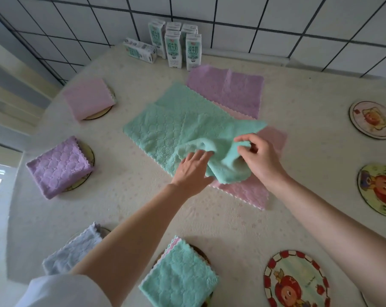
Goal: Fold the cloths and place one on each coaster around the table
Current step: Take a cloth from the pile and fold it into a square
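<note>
A green cloth (165, 125) lies spread in the table's middle, over a pink cloth (245, 191) and next to a purple cloth (231, 89). My right hand (260, 158) pinches the green cloth's near right corner and has it lifted and turned over. My left hand (192, 171) lies flat with straight fingers on the same cloth beside the fold. Folded cloths sit on coasters: pink (88, 98) far left, purple (59, 167) left, pale blue (74, 249) near left, green (181, 280) near middle. Three coasters are bare: one (296, 282) near right, two (378, 191) (371, 119) on the right.
Several milk cartons (174, 45) stand at the table's far edge against a tiled wall (276, 23), one lying on its side. The table (125, 204) carries a cream patterned cover. A window is at the left.
</note>
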### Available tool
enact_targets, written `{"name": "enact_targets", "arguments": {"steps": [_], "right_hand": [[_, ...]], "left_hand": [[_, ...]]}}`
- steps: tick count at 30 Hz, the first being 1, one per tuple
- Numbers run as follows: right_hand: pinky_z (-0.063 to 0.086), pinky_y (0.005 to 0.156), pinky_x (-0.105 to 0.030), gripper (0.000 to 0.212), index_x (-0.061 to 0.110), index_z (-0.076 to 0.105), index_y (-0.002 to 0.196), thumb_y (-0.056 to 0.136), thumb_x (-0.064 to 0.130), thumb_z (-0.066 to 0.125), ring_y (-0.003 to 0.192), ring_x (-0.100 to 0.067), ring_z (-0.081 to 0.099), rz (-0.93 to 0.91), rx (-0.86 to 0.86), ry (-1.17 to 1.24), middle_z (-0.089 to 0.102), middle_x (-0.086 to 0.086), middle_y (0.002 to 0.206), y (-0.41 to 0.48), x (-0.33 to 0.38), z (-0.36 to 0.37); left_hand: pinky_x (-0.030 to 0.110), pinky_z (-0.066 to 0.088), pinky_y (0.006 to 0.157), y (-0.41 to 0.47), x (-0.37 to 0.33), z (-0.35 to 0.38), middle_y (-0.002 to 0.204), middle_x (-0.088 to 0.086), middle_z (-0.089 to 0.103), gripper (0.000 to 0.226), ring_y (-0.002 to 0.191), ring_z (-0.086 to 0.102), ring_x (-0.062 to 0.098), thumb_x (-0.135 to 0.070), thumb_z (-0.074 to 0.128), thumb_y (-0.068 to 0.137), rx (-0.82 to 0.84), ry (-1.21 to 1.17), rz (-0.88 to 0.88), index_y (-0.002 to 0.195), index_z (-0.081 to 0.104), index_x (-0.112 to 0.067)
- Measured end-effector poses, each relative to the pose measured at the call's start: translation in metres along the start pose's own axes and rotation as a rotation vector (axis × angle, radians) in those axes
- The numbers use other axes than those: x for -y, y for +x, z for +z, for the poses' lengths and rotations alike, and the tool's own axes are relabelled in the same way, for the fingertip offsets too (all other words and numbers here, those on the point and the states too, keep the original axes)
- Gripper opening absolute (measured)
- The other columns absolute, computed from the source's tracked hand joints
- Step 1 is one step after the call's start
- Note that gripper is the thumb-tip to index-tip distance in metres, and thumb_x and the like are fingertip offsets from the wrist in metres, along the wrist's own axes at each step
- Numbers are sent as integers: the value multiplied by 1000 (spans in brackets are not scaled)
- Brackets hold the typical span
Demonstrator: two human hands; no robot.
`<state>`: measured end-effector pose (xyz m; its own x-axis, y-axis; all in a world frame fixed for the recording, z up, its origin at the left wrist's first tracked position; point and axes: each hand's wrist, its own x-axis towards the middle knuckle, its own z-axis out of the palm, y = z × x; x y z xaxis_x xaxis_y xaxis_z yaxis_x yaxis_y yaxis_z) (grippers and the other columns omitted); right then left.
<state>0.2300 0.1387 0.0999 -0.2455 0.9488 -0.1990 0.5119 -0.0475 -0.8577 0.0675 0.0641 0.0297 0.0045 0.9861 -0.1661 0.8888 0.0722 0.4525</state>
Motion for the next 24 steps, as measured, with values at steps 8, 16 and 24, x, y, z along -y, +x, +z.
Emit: {"name": "enact_targets", "arguments": {"steps": [8,16,24], "right_hand": [[54,78,-30,32,13,72,100,89,1,44,79,-1,61,-163,109,46,69,10,91,-25,39,-2],[38,75,-1,46,17,65,120,84,-4,46,72,10,53,-448,77,-347,69,1,112,-67,41,-21],[45,73,-30,25,13,67,103,79,15,73,82,-18,51,-487,25,-452,46,0,90,-99,-4,-56]], "left_hand": [[38,46,94,-13,-58,-29,128,-2,52,82,114,53,19,-65,67,68,-223,-383,-123,131,42,-20],[35,48,62,-52,-76,-49,80,3,67,17,73,59,23,-20,67,80,-502,-377,-12,93,64,-10],[29,47,62,-99,-103,-61,71,-3,63,7,63,55,12,-9,68,78,-190,-590,-56,80,66,-15]]}}
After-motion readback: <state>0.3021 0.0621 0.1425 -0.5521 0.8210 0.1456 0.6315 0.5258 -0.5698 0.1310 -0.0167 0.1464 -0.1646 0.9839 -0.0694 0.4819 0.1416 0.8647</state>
